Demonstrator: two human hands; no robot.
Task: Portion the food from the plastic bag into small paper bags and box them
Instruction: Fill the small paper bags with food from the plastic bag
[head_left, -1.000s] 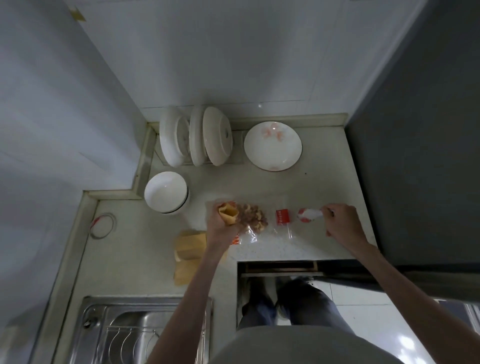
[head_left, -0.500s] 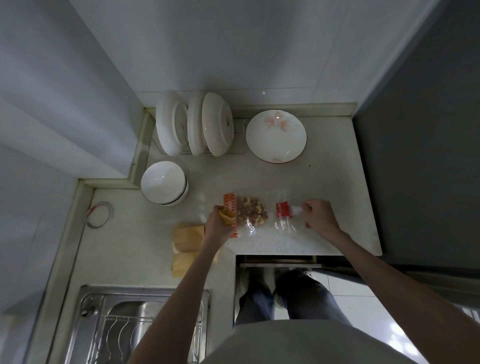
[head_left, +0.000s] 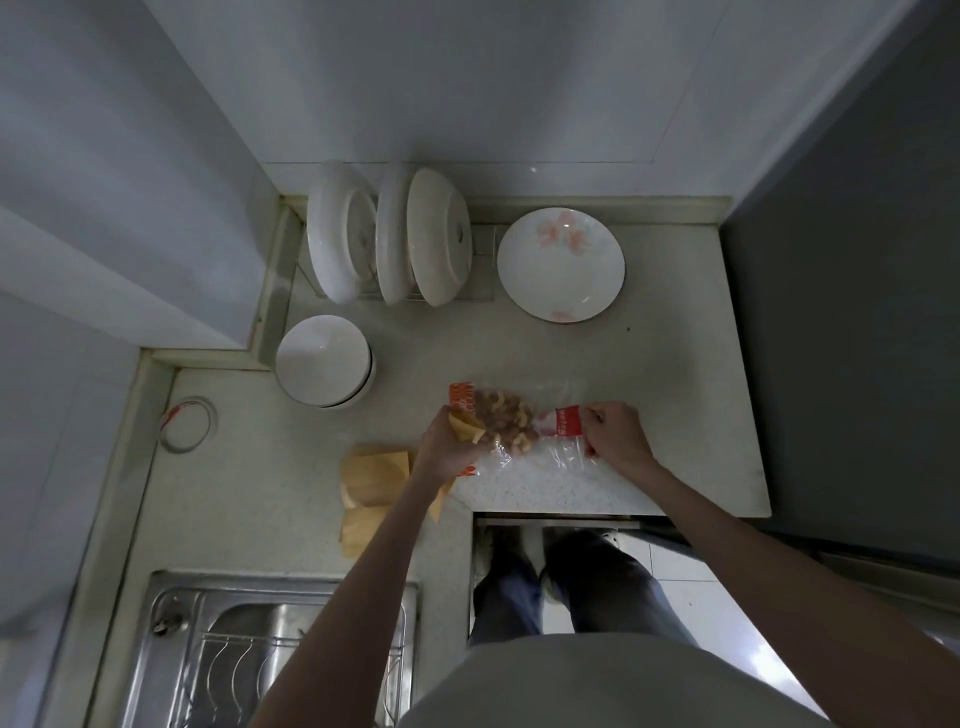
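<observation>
With my left hand (head_left: 451, 448) gripping a paper bag (head_left: 466, 427) and right hand (head_left: 613, 434) pinching the plastic bag (head_left: 524, 428), I'd tip slowly, mouth to mouth.

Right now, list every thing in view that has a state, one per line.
plastic bag: lying on the counter, still holding food, right end gripped.
small paper bag: held in the left hand, mouth toward the food.
left hand: gripping the small paper bag.
right hand: pinching the plastic bag's red end.
spare paper bags: lying flat in a pile.
racked plates: standing on edge.
floral plate: flat, empty.
stacked bowls: upright, top one empty.
</observation>
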